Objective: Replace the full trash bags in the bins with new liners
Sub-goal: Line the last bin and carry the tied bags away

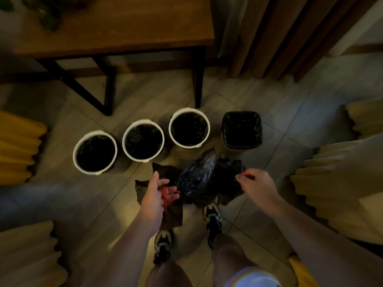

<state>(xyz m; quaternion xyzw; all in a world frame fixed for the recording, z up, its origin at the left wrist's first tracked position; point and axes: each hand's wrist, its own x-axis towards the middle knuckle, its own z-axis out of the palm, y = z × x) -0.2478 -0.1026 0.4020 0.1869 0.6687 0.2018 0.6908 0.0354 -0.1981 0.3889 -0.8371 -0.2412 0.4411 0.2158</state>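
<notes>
Three round white bins stand in a row on the floor, left [77,160], middle [125,146] and right [172,131], each lined in black. A square black bin [241,129] stands to their right. Below them a full black trash bag [195,179] hangs between my hands, with more black plastic [228,177] beside it. My left hand [157,193] has the bag's red drawstring looped over its fingers. My right hand [257,185] pinches the other end of the red drawstring at the bag's right side.
A wooden table [116,27] with black legs stands behind the bins. Yellow cushions [16,146] lie at the left, beige cushioned seats [339,183] at the right and lower left. My two shoes [213,220] stand on the tiled floor under the bag.
</notes>
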